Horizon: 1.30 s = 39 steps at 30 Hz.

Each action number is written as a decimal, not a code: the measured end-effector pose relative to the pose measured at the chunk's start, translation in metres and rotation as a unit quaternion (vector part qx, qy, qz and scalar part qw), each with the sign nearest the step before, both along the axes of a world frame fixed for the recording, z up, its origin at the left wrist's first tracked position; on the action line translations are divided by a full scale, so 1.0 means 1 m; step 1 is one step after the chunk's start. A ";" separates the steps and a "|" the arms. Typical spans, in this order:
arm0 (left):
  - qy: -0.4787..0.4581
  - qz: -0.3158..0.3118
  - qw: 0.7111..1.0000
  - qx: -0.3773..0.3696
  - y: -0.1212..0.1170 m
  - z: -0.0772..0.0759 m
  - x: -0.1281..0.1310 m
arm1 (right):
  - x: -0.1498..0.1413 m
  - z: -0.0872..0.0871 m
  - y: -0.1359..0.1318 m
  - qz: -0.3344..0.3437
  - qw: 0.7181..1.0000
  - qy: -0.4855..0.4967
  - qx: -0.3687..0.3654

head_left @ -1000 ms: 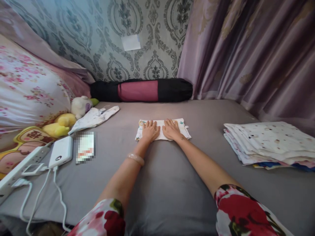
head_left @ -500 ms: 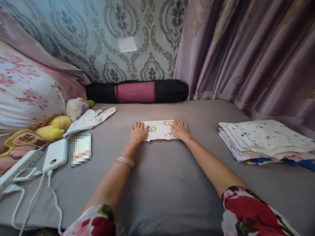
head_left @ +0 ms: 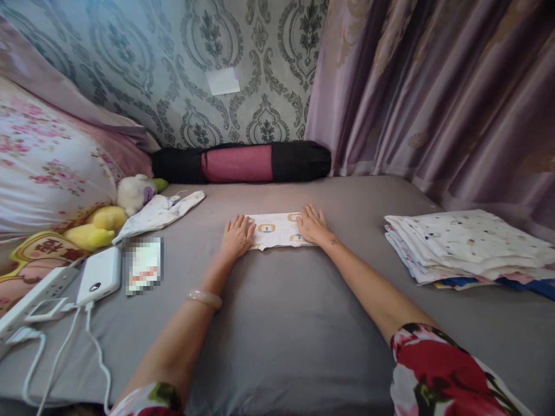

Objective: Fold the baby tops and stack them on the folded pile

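A folded white cloth garment (head_left: pixel 277 231) with yellow-orange printed patches lies flat in front of me on the grey bed sheet (head_left: pixel 277 323). Resting on its left end is my left hand (head_left: pixel 238 235), palm down with the fingers stretched out. My right hand (head_left: pixel 313 225) lies flat over the right end, its fingers also extended. Both ends of the garment are partly hidden under my hands, while the printed middle shows between them.
A stack of folded clothes (head_left: pixel 468 245) sits at the right. On the left lie a small white garment (head_left: pixel 162 214), plush toys (head_left: pixel 97 228), a white power bank (head_left: pixel 99 276), a power strip (head_left: pixel 39 294) and cables. A long black-and-pink bag (head_left: pixel 236 163) lies along the wall.
My hands have spread apart from the garment's middle to its two ends, uncovering the print between them. In the last half second my left hand slid slightly further left.
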<state>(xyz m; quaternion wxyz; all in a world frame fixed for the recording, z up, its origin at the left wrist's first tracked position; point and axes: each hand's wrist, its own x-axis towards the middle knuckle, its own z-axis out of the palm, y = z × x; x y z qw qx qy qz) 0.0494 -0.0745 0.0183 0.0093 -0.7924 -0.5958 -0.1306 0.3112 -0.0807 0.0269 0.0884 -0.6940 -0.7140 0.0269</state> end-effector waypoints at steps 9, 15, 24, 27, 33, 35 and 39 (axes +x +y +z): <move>-0.078 -0.009 0.997 0.019 -0.001 -0.019 -0.007 | -0.009 -0.009 -0.002 -0.006 1.000 0.024 -0.012; -0.095 -0.011 0.994 0.049 0.000 -0.024 -0.009 | -0.008 -0.006 -0.002 -0.010 1.000 0.020 -0.019; -0.100 -0.033 0.993 0.060 -0.006 -0.017 -0.010 | -0.042 0.006 -0.002 0.034 0.999 0.018 -0.033; -0.105 -0.035 0.992 0.053 -0.007 -0.016 -0.010 | -0.049 0.000 -0.003 0.044 0.998 0.014 -0.040; -0.110 -0.029 0.992 0.053 -0.006 -0.019 -0.010 | -0.050 -0.005 -0.005 0.043 0.998 0.011 -0.041; -0.111 -0.028 0.992 0.054 -0.006 -0.020 -0.010 | -0.050 -0.004 -0.004 0.042 0.998 0.009 -0.047; -0.117 -0.034 0.991 0.056 -0.005 -0.021 -0.010 | -0.052 -0.001 -0.002 0.037 0.997 0.004 -0.064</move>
